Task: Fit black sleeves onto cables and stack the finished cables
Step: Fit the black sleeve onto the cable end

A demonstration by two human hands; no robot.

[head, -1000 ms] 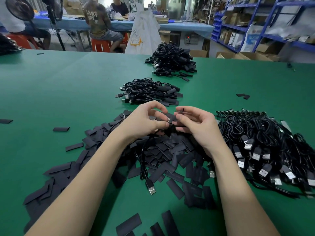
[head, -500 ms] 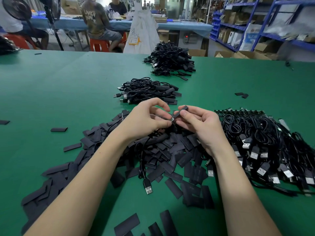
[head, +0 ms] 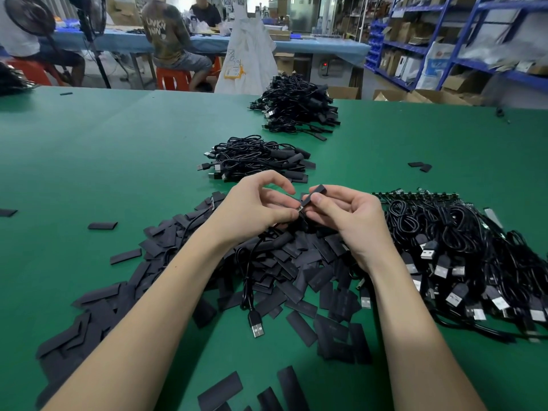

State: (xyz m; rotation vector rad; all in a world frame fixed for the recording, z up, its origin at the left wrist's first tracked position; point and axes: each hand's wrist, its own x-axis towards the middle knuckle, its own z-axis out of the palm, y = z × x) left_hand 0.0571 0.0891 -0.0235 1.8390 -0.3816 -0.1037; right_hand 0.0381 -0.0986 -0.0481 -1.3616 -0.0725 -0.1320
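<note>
Head view: I look down over my two forearms at a wide green worktop (head: 118,161) in a stockroom.
Left grip: my left hand (head: 255,206) pinches the small metal end of a cable (head: 252,280) between thumb and forefinger, the other fingers arched above it.
Right grip: my right hand (head: 344,215) pinches a black sleeve (head: 314,194) between thumb and fingers, its far end tilted up and away from me, its near end right at the metal tip.
Cable: it hangs from my left hand over the loose pile, and its USB plug (head: 256,324) lies on bare green felt between my arms.
Loose sleeves (head: 299,262): a broad, flat scatter under and around both wrists, trailing toward my left elbow, with a few strays (head: 102,225) lying apart on the worktop.
Unfinished cables (head: 474,256): a dense black heap just to my right, plugs pointing toward me.
Near stack (head: 255,158): sleeved cables piled just beyond my hands.
Far stack (head: 296,105): a second pile near the far edge of the worktop.
Room: blue shelving (head: 462,40) with cartons on the right, a white sack (head: 246,54) behind the far stack, people seated on orange stools (head: 173,78) at a blue table, and a standing fan (head: 89,16) at the left.
</note>
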